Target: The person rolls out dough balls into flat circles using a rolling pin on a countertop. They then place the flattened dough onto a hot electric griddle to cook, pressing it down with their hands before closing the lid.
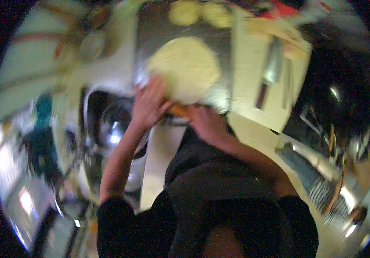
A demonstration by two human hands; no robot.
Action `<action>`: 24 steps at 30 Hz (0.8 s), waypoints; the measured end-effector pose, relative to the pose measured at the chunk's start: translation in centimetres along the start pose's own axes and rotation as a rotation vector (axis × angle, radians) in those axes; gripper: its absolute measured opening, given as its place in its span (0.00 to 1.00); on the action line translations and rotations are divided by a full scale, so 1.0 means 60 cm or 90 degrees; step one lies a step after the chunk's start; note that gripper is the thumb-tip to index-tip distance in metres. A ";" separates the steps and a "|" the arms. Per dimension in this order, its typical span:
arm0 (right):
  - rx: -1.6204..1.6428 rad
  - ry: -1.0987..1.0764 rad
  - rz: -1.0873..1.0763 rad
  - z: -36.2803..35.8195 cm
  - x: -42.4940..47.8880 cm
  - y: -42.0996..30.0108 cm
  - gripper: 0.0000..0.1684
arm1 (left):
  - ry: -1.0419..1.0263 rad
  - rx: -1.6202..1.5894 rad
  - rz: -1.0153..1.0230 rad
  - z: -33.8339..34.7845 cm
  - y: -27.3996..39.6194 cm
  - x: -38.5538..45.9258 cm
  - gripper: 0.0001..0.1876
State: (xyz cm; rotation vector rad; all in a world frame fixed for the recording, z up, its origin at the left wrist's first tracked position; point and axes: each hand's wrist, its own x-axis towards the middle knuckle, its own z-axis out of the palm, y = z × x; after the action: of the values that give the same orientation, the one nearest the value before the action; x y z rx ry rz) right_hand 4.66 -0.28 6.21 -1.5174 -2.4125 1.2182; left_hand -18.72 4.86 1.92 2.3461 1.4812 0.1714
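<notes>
A flat, pale round sheet of dough [186, 69] lies on a dark metal work surface [159, 29] before me. My left hand [149, 101] rests at the sheet's lower left edge, its thumb apart from the fingers. At the lower edge of the dough is my right hand [207, 121], its fingers partly hidden. Between the two hands shows a small orange object [178, 110], too blurred to name; whether my right hand grips it is unclear. Two smaller dough rounds [185, 13] sit at the far end of the metal surface.
Right of the dough, a broad-bladed knife [272, 71] with a dark handle lies on a pale board [246, 74], beside a long thin item [288, 84]. A dark, shiny basin [107, 119] stands at left. Another person [327, 196] in a striped top is at lower right.
</notes>
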 end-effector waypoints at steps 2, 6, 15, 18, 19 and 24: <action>0.102 0.072 0.024 0.045 -0.006 0.047 0.22 | 0.010 -0.062 -0.001 -0.029 0.023 -0.003 0.34; -0.132 0.229 -0.093 0.072 -0.001 0.084 0.23 | 0.065 -0.046 0.010 0.008 0.013 0.003 0.34; -0.132 0.494 -0.039 0.008 -0.015 0.124 0.37 | 0.157 0.227 0.155 0.011 0.087 0.191 0.31; -0.149 0.528 -0.012 -0.011 -0.001 0.142 0.34 | 0.218 0.251 0.158 0.034 0.081 0.277 0.29; -0.138 0.524 -0.011 -0.014 0.000 0.144 0.35 | 0.223 0.244 0.149 0.038 0.080 0.285 0.29; -0.091 0.460 -0.038 -0.020 -0.032 0.125 0.37 | 0.267 0.176 0.162 0.047 0.083 0.274 0.29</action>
State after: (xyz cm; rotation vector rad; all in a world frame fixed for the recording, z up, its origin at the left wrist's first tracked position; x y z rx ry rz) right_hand 11.77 0.54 2.97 -1.5445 -2.0468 0.3731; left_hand -6.39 16.97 -0.34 2.8533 1.4512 0.5912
